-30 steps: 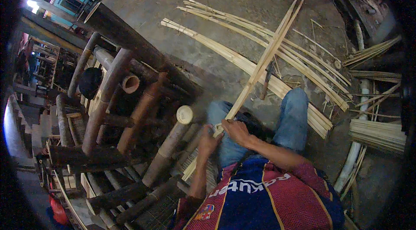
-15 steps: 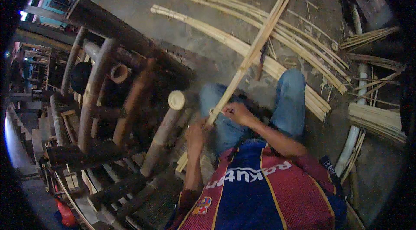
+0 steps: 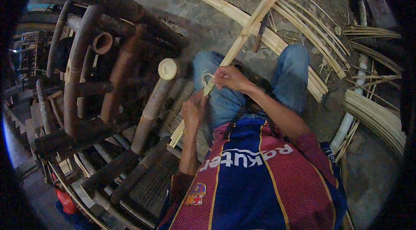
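Note:
A bundle of long pale bamboo strips (image 3: 255, 17) slants from my lap up over the floor. My left hand (image 3: 194, 108) is closed around its near end, just left of my knee. A thin pale tie strip (image 3: 207, 75) makes a small loop around the bundle near that end. My right hand (image 3: 230, 78) pinches the tie strip beside the loop, fingers closed; its fingertips partly hide the tie and the bundle.
More long bamboo strips (image 3: 216, 2) lie across the floor ahead, beside a brown-handled tool (image 3: 258, 39). A thick bamboo post (image 3: 151, 104) and a dark bamboo frame (image 3: 82, 74) stand at left. Another strip stack (image 3: 375, 117) rests at right near a pale pipe (image 3: 349, 121).
The whole scene has shifted upward in the picture as my head moved. The tie strip's loop now stands out wider, and my right hand is at the loop, slightly further up the bundle.

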### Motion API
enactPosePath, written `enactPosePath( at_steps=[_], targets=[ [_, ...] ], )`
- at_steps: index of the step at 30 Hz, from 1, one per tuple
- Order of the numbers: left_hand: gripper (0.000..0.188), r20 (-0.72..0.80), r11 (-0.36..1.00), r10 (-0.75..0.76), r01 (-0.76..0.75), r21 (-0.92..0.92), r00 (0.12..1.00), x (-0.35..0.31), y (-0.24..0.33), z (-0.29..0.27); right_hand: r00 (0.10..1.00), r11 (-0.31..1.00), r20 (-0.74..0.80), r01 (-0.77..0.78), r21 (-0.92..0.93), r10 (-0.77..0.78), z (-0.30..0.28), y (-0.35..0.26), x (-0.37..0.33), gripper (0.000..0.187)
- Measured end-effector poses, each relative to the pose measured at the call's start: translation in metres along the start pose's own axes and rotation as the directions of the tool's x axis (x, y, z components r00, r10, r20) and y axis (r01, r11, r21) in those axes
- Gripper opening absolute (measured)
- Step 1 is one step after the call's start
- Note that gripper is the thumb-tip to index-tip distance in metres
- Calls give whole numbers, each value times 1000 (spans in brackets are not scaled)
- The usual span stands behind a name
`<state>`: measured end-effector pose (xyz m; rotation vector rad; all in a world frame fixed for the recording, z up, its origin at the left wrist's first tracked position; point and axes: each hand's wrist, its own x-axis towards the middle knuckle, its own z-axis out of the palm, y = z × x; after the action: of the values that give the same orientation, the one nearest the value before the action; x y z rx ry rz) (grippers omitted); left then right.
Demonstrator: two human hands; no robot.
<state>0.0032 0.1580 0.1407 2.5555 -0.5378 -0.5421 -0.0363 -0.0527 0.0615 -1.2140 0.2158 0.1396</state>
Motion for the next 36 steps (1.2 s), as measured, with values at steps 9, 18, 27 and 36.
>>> enactPosePath(
  at_steps=[9,18,27,36],
  targets=[
    [35,135,964,-126,154,-219,983,13,-12,0,979,1000,-205,-23,-20,19,22,12,19,19],
    [45,412,924,-180,297,-241,893,21,-15,-9,992,996,97,-84,9,83,-4,1,16,18],
    [43,489,864,-131,341,-370,862,24,-23,-9,979,996,-202,-52,-75,36,22,14,11,12],
    [43,495,845,-124,353,-402,860,24,-34,-3,923,972,-382,-126,-197,43,49,-5,-11,15]
  ],
)
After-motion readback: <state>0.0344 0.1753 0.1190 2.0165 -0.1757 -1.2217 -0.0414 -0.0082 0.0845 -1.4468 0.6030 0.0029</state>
